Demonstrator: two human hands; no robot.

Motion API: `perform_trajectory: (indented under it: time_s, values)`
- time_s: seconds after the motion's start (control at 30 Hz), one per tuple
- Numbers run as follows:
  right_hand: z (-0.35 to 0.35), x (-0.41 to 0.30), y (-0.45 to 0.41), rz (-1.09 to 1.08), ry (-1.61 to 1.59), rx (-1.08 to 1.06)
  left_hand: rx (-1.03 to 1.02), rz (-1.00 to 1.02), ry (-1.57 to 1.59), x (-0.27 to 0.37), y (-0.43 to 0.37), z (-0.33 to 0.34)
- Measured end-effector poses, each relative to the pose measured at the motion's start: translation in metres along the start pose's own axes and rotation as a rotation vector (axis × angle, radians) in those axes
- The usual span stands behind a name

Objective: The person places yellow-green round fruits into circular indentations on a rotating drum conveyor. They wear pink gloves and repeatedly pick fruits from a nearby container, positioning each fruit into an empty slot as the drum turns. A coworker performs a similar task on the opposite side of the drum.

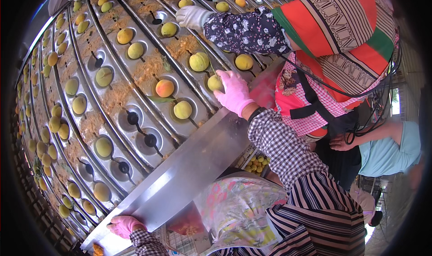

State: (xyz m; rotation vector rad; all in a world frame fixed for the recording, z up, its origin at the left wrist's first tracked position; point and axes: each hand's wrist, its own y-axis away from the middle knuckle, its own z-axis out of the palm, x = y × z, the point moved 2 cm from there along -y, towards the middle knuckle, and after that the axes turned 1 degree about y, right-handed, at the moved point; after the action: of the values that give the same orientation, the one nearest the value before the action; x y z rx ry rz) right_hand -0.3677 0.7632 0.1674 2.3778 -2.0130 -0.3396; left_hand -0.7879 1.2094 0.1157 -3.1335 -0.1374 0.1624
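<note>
My right hand (236,92), in a pink glove, has its thumb and fingers around a yellow-green stone fruit (214,83) at a cup near the metal ledge. A thin green stem or leaf lies by the fingertips. My left hand (125,226), gloved in pink too, rests on the ledge (168,185) at the lower left; its fingertips are partly hidden at the rim. Beside my right hand, a greenish fruit (199,61) sits in a cup. An orange-red fruit (164,88) and a yellow-green one (183,109) sit in paired cups, a green leaf between them.
Rows of metal cup plates (111,102), smeared with orange pulp, carry many fruits. A co-worker's gloved hand (193,17) reaches over the rows beside my right arm. Fruit (257,164) lies in a crate below the ledge. Another person's arm (378,134) is at the right.
</note>
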Motion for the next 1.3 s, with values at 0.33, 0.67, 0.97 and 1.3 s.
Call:
perform_trajectory:
  time_s: [0.33, 0.67, 0.97, 1.3]
  values:
    - [0.003, -0.022, 0.01, 0.184, -0.005, 0.095, 0.009, 0.003, 0.032, -0.033, -0.054, 0.011]
    - [0.002, -0.021, 0.015, 0.167, -0.026, 0.106, -0.011, 0.012, 0.063, -0.033, -0.059, 0.01]
    - [0.001, -0.021, 0.008, 0.159, 0.015, 0.035, 0.006, 0.023, 0.02, -0.035, -0.054, 0.008]
    - [0.009, -0.069, 0.052, -0.15, -0.252, 0.202, -0.057, -0.022, 0.027, -0.03, -0.05, 0.0]
